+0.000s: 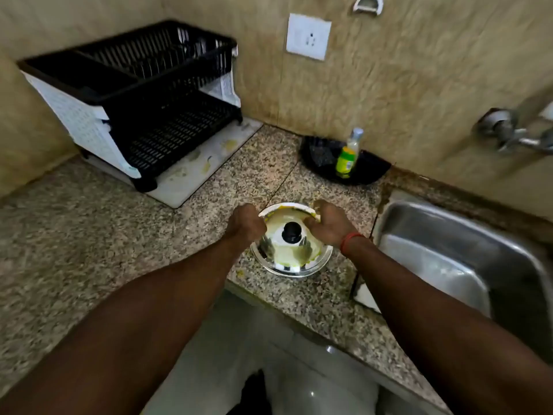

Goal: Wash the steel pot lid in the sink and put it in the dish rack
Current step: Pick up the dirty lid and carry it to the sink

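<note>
That steel pot lid point(291, 244) looks greasy with yellow gunk, so it could easily slip on the way to the sink point(466, 253). It's sitting knob-up on the counter point(89, 235), left hand point(246, 224) and right hand point(329, 223) curled onto opposite rim edges, seemingly gripping.

Dim, warm light; glare on the steel pot lid point(291, 244). Beyond it, edges bow and the tap point(508, 131) smears, perhaps motion blur.

black dish rack point(167, 94), speckled granite counter point(89, 229)
</note>
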